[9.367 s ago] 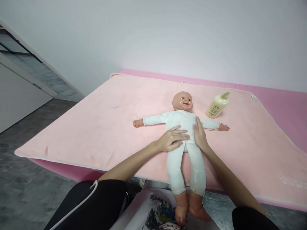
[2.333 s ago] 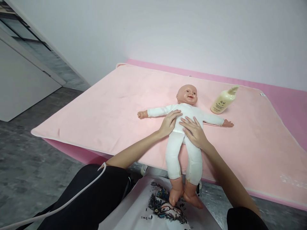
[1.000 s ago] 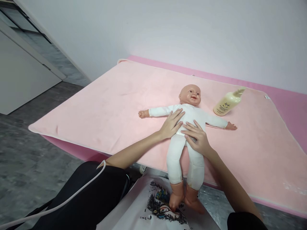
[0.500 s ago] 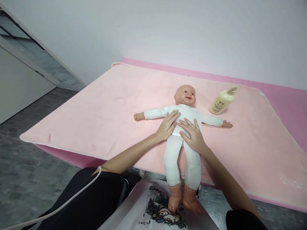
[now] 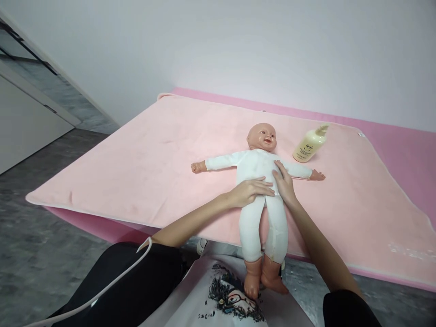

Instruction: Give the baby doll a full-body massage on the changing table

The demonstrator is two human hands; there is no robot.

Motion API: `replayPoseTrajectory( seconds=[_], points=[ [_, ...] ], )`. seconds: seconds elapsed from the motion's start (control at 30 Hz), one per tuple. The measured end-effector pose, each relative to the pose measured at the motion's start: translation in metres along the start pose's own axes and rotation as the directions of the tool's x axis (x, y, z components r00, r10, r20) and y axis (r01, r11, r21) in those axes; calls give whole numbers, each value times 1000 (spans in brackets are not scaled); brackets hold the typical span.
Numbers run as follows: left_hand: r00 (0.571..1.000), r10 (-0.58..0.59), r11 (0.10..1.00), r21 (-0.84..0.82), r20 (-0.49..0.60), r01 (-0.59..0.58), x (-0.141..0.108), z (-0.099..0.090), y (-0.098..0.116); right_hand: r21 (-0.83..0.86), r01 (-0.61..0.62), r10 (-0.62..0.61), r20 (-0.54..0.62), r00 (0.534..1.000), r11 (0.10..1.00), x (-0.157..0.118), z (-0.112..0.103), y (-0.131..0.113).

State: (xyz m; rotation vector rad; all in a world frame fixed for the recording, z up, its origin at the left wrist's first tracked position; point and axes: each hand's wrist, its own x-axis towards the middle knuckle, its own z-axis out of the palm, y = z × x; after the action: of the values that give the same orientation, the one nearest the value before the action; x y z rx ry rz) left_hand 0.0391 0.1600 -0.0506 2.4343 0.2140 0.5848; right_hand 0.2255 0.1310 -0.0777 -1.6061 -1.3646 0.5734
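A baby doll with a white cloth body lies on its back, arms spread, on a pink blanket. Across its lower belly rests my left hand, fingers stretched out flat and pointing right. My right hand lies along the doll's side at chest and waist height, its fingers extended upward. Neither hand grips anything. The doll's feet hang past the near edge, over my printed shirt. Beside the doll's head and outstretched arm stands a pale yellow pump bottle, apart from both hands.
Under the blanket is a darker pink surface that reaches the white wall behind. A white cable runs along my left arm. Grey floor shows at the left, with a white panel beyond.
My left hand has slid from the doll's chest down and right across its belly. My right hand has moved outward and up to its side. The view has shifted slightly.
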Motion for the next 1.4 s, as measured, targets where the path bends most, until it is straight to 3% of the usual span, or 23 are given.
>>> replayPoseTrajectory(
  seconds=[0.1, 0.2, 0.33, 0.4, 0.47, 0.53, 0.6, 0.63, 0.87, 1.17, 1.27, 1.4],
  points=[
    [991, -133, 990, 47, 20, 132, 3, -8, 2, 90, -84, 93, -94, 991, 992, -5, 1, -3],
    [960, -270, 955, 108, -67, 276, 1, -11, 0, -64, -9, 1, -121, 993, 998, -16, 6, -13],
    [858, -427, 882, 79, -285, 465, -2, -5, -9, -273, 123, -154, -97, 983, 954, -28, 13, -30],
    [800, -462, 862, 19, -383, 507, -4, 0, -15, -308, 258, -276, -17, 961, 916, -33, 15, -37],
    [760, -463, 864, -43, -457, 501, -5, 5, -22, -264, 447, -414, 171, 894, 855, -36, 15, -44],
    [737, -453, 875, -94, -501, 474, -6, 7, -27, -175, 599, -509, 376, 774, 781, -39, 13, -50],
    [733, -441, 887, -128, -518, 443, -7, 8, -30, -133, 661, -527, 498, 688, 738, -40, 11, -53],
    [733, -435, 892, -138, -524, 431, -8, 8, -31, -143, 663, -513, 523, 681, 735, -40, 10, -54],
    [710, -459, 882, -175, -534, 439, -7, 7, -26, -310, 585, -369, 538, 758, 750, -33, 7, -50],
    [701, -473, 876, -202, -535, 437, -6, 7, -20, -462, 427, -271, 367, 890, 777, -14, 11, -38],
    [724, -431, 896, -160, -539, 414, -8, 6, -17, -474, 324, -217, 267, 939, 819, -7, 8, -28],
    [813, -311, 945, -69, -492, 319, -10, 5, -14, -390, 189, -163, 100, 982, 901, 0, 4, -10]
  ],
)
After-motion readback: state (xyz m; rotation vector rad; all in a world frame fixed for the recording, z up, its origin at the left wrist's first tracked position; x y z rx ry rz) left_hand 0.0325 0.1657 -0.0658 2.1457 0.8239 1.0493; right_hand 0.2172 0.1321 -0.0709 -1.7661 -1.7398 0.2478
